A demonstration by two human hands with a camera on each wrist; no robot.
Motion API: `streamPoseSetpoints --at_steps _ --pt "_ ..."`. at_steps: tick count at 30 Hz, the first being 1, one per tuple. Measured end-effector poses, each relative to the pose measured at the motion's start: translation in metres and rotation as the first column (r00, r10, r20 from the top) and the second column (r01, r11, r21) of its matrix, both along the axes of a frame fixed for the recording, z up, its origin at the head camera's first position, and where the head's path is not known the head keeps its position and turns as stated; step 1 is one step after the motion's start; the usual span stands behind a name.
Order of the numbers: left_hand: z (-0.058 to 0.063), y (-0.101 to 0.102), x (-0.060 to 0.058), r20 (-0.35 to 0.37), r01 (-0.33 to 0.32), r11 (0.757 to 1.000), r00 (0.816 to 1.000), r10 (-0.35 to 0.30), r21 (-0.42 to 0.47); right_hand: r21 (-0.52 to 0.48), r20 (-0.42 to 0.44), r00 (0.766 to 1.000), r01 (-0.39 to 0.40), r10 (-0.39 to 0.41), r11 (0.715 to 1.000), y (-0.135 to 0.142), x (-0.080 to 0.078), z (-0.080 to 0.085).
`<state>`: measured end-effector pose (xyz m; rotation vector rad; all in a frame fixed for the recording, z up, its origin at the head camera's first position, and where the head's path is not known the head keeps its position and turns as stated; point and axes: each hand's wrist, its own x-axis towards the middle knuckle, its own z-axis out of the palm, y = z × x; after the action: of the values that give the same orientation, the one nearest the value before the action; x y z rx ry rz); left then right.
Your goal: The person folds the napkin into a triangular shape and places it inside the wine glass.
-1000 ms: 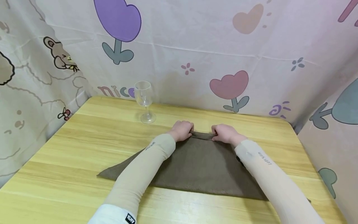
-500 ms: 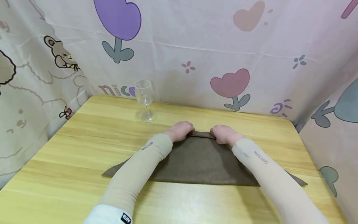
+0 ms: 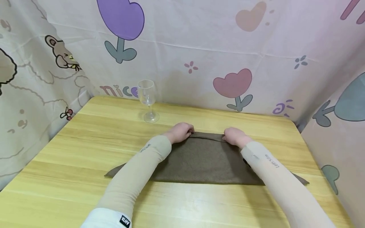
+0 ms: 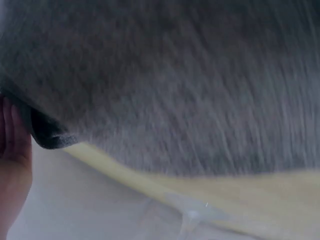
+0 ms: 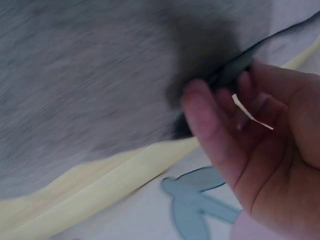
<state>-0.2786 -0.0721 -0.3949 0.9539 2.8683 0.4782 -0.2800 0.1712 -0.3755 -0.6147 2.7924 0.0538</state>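
A: L to R pls, w/ the brown cloth (image 3: 202, 161) as clock centre?

B: Cloth's L corner (image 3: 113, 172) points to 9, on the wood table (image 3: 71, 152). Clear stem glass (image 3: 146, 95) is upright approx. 10–11, apart from cloth.

A: L hand?

B: Left hand (image 3: 179, 132) at 11, fingers curled, pinching cloth's far edge.

A: Mid?

B: Narrow folded band (image 3: 208, 136) at 12, betw. hands.

A: & R?

B: Right hand (image 3: 235, 136) at 1, thumb & fingers pinching same edge. R corner (image 3: 300, 180) points to 3, past the pale R sleeve (image 3: 285, 186). Printed curtain (image 3: 165, 57) behind, at 12.
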Motion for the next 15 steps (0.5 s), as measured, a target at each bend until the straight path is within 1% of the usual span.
streamPoseSetpoints --at_steps 2,4,6,8,10,13,15 --pt "-0.001 0.0 0.0 0.055 -0.065 0.997 0.996 0.063 0.039 -0.012 0.0 1.0 0.02 -0.02 1.0 0.004 -0.002 -0.002" --pt "-0.001 0.0 0.0 0.098 -0.133 0.989 0.987 0.126 0.064 -0.006 -0.042 0.999 0.023 -0.024 1.0 0.005 -0.003 -0.003" --pt "-0.002 0.001 -0.001 0.109 -0.179 0.982 0.979 0.173 0.052 0.006 -0.093 0.996 0.01 -0.009 1.0 0.004 -0.005 -0.003" --pt "-0.001 0.003 -0.001 0.098 -0.222 0.975 0.97 0.22 0.006 0.01 -0.138 0.99 -0.028 0.029 1.0 0.001 -0.006 -0.003" --pt "0.0 0.005 -0.002 0.07 -0.249 0.966 0.965 0.253 -0.065 0.0 -0.149 0.985 -0.084 0.083 0.996 -0.003 -0.007 -0.003" --pt "0.001 0.007 -0.001 0.031 -0.271 0.949 0.959 0.28 -0.163 -0.031 -0.111 0.984 -0.144 0.139 0.989 -0.007 -0.007 -0.003" --pt "0.002 0.007 -0.001 0.023 -0.271 0.943 0.96 0.28 -0.195 -0.052 -0.087 0.985 -0.155 0.151 0.986 -0.009 -0.007 -0.003"
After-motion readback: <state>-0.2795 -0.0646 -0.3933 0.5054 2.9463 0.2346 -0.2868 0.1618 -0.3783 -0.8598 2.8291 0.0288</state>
